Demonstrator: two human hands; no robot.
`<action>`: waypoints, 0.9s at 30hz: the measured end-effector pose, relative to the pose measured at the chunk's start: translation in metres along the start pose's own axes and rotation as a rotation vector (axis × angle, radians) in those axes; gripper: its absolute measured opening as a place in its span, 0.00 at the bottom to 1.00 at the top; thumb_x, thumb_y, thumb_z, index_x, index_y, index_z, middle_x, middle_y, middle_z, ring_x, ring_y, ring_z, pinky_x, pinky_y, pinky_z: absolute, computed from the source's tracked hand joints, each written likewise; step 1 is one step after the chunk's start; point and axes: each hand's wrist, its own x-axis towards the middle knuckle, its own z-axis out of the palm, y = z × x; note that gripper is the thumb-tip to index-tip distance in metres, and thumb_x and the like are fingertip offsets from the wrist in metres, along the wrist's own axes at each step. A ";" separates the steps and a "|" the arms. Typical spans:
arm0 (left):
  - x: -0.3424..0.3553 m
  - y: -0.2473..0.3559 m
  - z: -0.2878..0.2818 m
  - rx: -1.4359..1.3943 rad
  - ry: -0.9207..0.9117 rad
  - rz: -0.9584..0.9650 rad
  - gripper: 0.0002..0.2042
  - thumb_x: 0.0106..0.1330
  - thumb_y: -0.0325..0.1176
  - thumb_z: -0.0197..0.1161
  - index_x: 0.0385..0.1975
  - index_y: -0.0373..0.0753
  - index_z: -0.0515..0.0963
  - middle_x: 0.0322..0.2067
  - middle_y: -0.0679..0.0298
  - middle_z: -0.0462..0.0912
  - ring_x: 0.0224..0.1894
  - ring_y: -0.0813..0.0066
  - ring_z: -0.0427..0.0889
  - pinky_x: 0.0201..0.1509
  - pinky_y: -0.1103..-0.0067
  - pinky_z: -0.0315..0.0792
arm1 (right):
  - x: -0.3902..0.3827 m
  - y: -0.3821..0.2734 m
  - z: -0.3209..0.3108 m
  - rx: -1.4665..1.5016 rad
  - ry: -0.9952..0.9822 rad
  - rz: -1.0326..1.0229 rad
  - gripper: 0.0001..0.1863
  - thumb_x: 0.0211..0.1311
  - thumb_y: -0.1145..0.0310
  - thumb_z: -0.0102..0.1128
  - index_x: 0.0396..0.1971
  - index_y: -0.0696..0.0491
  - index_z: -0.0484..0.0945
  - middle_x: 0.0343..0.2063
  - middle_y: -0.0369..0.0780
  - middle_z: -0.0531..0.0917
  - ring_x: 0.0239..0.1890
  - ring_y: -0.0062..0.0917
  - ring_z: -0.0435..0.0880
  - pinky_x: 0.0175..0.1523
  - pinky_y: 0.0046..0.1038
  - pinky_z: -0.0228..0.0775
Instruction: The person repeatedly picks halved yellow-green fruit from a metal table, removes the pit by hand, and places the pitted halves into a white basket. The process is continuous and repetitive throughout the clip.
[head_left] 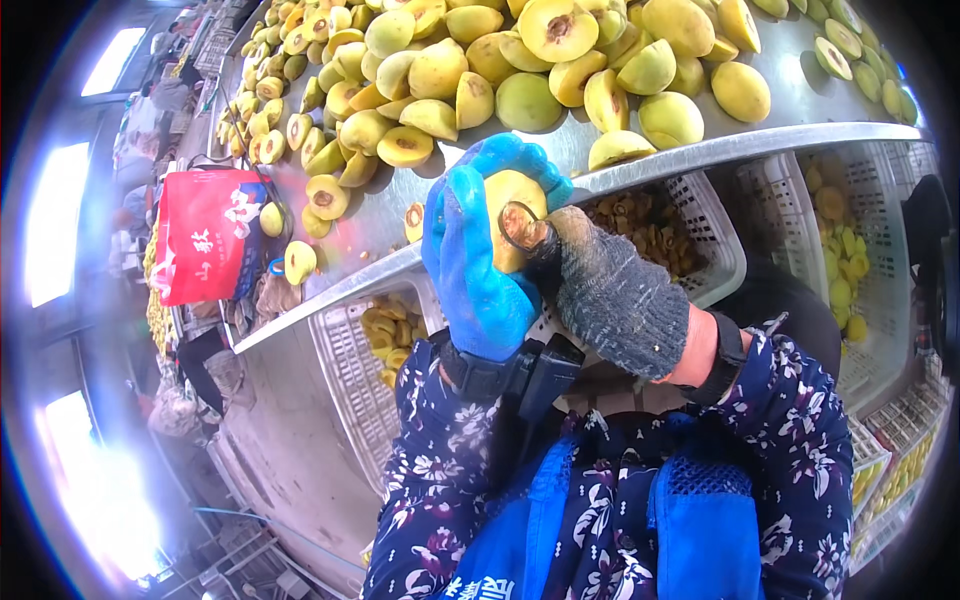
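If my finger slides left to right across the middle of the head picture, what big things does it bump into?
A bright window → the red bag → the left hand in a blue glove → the right hand in a grey glove → a big white crate.

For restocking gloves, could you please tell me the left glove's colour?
The left glove is blue, clearest in the head view.

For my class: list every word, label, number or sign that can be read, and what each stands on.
Red bag: white characters, large and clear; not copied out here.
Blue garment: white characters near the picture's lower edge, apparently cut off; not copied out.
Fruit in the left hand: no lettering visible.
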 end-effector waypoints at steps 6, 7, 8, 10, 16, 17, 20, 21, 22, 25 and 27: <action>0.001 0.000 -0.008 0.055 -0.072 -0.015 0.25 0.77 0.47 0.43 0.47 0.26 0.73 0.41 0.53 0.80 0.39 0.65 0.81 0.48 0.71 0.78 | -0.004 -0.001 -0.001 0.042 -0.067 0.059 0.15 0.59 0.70 0.55 0.45 0.59 0.70 0.32 0.56 0.81 0.39 0.53 0.82 0.40 0.48 0.74; 0.000 0.000 -0.011 0.070 -0.094 -0.049 0.25 0.77 0.47 0.43 0.48 0.27 0.73 0.41 0.52 0.80 0.39 0.63 0.82 0.47 0.70 0.78 | -0.006 -0.001 -0.001 0.028 -0.067 0.035 0.15 0.59 0.70 0.55 0.45 0.59 0.70 0.32 0.56 0.81 0.39 0.53 0.82 0.40 0.49 0.74; 0.000 0.001 -0.015 0.085 -0.115 -0.083 0.24 0.76 0.48 0.43 0.48 0.28 0.73 0.40 0.51 0.81 0.39 0.62 0.82 0.47 0.68 0.78 | -0.007 -0.001 -0.002 0.011 -0.094 0.039 0.15 0.60 0.70 0.55 0.46 0.58 0.70 0.32 0.56 0.81 0.39 0.54 0.81 0.40 0.49 0.74; 0.003 0.002 -0.021 0.107 -0.195 -0.108 0.24 0.76 0.47 0.43 0.48 0.28 0.74 0.40 0.50 0.81 0.39 0.60 0.82 0.46 0.67 0.78 | -0.010 -0.003 -0.004 0.006 -0.124 0.038 0.16 0.60 0.70 0.55 0.46 0.58 0.69 0.33 0.56 0.81 0.40 0.54 0.81 0.41 0.50 0.73; 0.007 0.002 -0.030 0.175 -0.345 -0.148 0.22 0.74 0.44 0.48 0.42 0.26 0.77 0.39 0.49 0.82 0.39 0.60 0.83 0.46 0.68 0.79 | -0.016 -0.006 -0.011 0.085 -0.222 0.193 0.18 0.60 0.68 0.59 0.48 0.55 0.68 0.34 0.56 0.82 0.41 0.56 0.81 0.42 0.51 0.73; 0.006 0.003 -0.030 0.150 -0.319 -0.195 0.22 0.74 0.44 0.49 0.42 0.26 0.77 0.39 0.49 0.82 0.39 0.60 0.83 0.46 0.68 0.79 | -0.018 -0.005 -0.011 0.108 -0.233 0.209 0.19 0.60 0.68 0.59 0.49 0.55 0.68 0.34 0.56 0.82 0.41 0.55 0.80 0.42 0.51 0.73; 0.006 0.007 -0.031 0.102 -0.338 -0.354 0.20 0.70 0.44 0.56 0.42 0.28 0.79 0.40 0.52 0.83 0.41 0.64 0.84 0.49 0.70 0.78 | -0.023 0.001 -0.009 0.159 -0.255 0.216 0.22 0.59 0.67 0.61 0.52 0.56 0.68 0.34 0.55 0.82 0.42 0.55 0.81 0.43 0.49 0.74; 0.006 0.010 -0.032 0.093 -0.353 -0.407 0.19 0.68 0.44 0.60 0.42 0.29 0.80 0.41 0.54 0.84 0.43 0.66 0.84 0.50 0.71 0.78 | -0.024 0.002 -0.007 0.167 -0.256 0.191 0.23 0.59 0.68 0.62 0.52 0.56 0.68 0.34 0.55 0.82 0.42 0.54 0.81 0.44 0.48 0.74; 0.006 0.010 -0.032 0.097 -0.366 -0.419 0.19 0.68 0.44 0.60 0.43 0.29 0.80 0.41 0.54 0.84 0.43 0.67 0.84 0.50 0.71 0.78 | -0.025 0.002 -0.005 0.170 -0.238 0.173 0.23 0.59 0.68 0.62 0.53 0.56 0.68 0.34 0.54 0.82 0.42 0.53 0.81 0.44 0.47 0.75; 0.004 0.012 -0.031 0.101 -0.377 -0.433 0.19 0.68 0.43 0.60 0.43 0.29 0.79 0.42 0.55 0.84 0.44 0.67 0.83 0.50 0.71 0.78 | -0.023 0.000 -0.010 0.303 -0.274 0.129 0.25 0.57 0.67 0.65 0.52 0.57 0.68 0.33 0.50 0.83 0.40 0.46 0.84 0.44 0.41 0.76; 0.002 0.011 -0.030 0.078 -0.387 -0.418 0.20 0.68 0.44 0.60 0.44 0.29 0.79 0.42 0.55 0.84 0.45 0.67 0.83 0.49 0.71 0.78 | -0.020 -0.003 -0.021 0.470 -0.421 0.206 0.26 0.59 0.67 0.66 0.55 0.58 0.68 0.36 0.43 0.82 0.37 0.32 0.83 0.42 0.32 0.76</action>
